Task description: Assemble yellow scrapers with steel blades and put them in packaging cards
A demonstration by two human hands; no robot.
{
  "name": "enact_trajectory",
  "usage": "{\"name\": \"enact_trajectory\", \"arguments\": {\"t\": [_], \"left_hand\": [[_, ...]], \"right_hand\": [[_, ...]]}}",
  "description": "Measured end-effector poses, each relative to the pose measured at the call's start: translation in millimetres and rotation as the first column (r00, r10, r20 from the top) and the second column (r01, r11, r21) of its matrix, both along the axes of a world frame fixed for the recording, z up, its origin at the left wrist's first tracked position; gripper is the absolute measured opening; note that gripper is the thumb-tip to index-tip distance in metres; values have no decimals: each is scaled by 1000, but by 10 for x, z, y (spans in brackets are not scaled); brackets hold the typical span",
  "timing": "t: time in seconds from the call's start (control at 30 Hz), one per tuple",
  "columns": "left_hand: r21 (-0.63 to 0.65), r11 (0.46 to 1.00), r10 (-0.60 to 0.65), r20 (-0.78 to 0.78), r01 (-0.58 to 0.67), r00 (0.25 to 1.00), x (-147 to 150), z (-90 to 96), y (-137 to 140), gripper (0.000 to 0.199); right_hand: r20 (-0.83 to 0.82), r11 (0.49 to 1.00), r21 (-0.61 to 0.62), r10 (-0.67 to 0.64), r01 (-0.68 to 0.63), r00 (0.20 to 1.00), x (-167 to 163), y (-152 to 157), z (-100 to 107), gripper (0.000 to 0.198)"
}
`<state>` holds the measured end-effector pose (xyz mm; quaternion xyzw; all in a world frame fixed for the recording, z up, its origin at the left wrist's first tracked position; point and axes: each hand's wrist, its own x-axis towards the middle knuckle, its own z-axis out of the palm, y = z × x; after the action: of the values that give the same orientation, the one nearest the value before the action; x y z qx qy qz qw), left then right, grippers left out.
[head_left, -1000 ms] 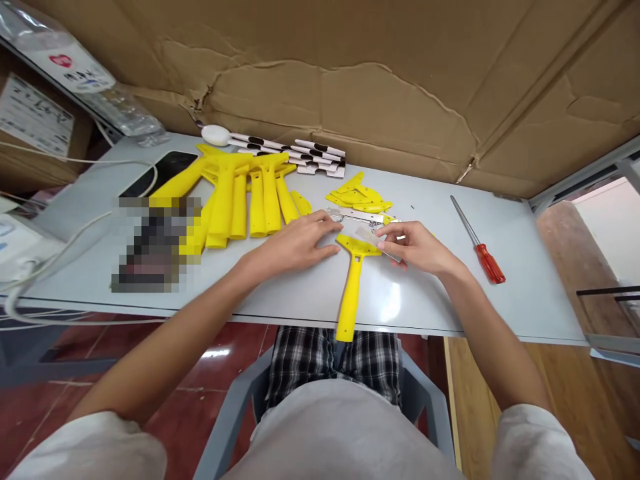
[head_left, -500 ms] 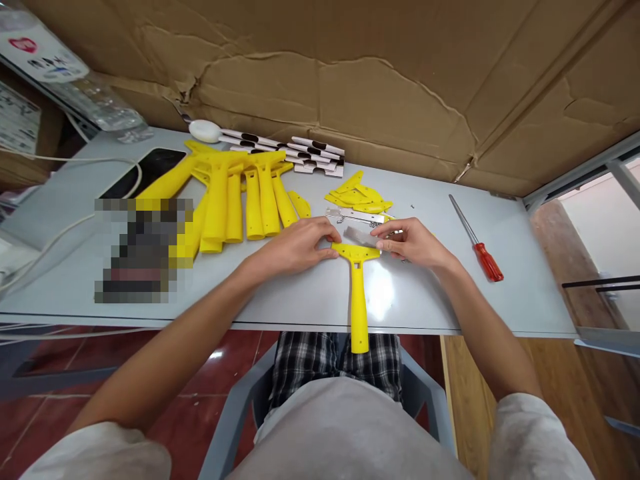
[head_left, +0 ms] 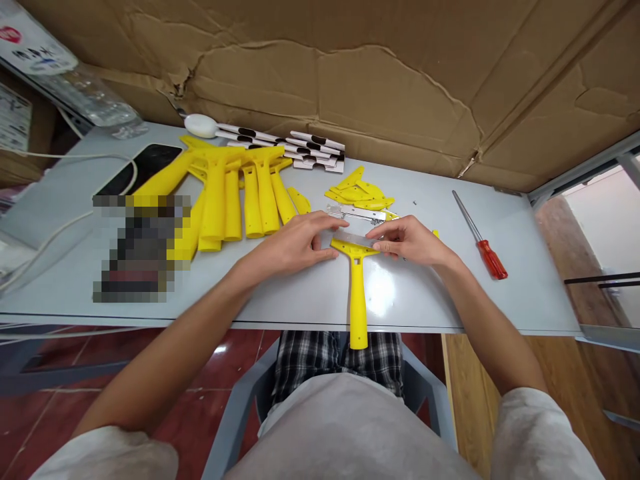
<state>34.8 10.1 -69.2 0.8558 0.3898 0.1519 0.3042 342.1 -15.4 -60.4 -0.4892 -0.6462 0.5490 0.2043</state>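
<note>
Blade [head_left: 350,238], head view: along top edge of scraper [head_left: 358,300]; seating unclear.
Scraper: on table [head_left: 425,300], handle past near edge.
Right hand [head_left: 407,241]: pinches blade's right end.
Left hand [head_left: 300,243]: thumb and fingers apart, by scraper's left corner.
Method: blade best kept square, fingertips off its edge.
Bottle [head_left: 97,100]: label [head_left: 47,59] illegible; red mark [head_left: 9,35] present.

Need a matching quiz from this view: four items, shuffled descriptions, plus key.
1 screwdriver
2 metal strip
3 black phone
4 nearest yellow handle

A crossed by a white cable
B juts past the table's near edge
C red-handled, right of both hands
D at the right hand's fingertips

Pairs: 1-C, 2-D, 3-A, 4-B
</note>
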Motion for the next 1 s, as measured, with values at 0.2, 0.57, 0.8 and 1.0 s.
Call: {"name": "enact_trajectory", "arguments": {"t": [0.2, 0.57, 0.8, 1.0], "left_hand": [[51, 997, -57, 27, 55, 998, 41, -52, -5, 38], [83, 996, -40, 28, 38, 999, 41, -106, -7, 34], [72, 997, -33, 12, 32, 999, 41, -108, -20, 34], [97, 995, -25, 23, 23, 999, 41, -113, -43, 37]], "right_hand": [[61, 997, 55, 50, -53, 997, -43, 48, -86, 61], [318, 945, 242, 137, -221, 938, -105, 188, 92, 29], [397, 903, 322, 146, -286, 906, -120, 175, 108, 26], [407, 886, 369, 117, -280, 906, -12, 1, 201, 27]]}}
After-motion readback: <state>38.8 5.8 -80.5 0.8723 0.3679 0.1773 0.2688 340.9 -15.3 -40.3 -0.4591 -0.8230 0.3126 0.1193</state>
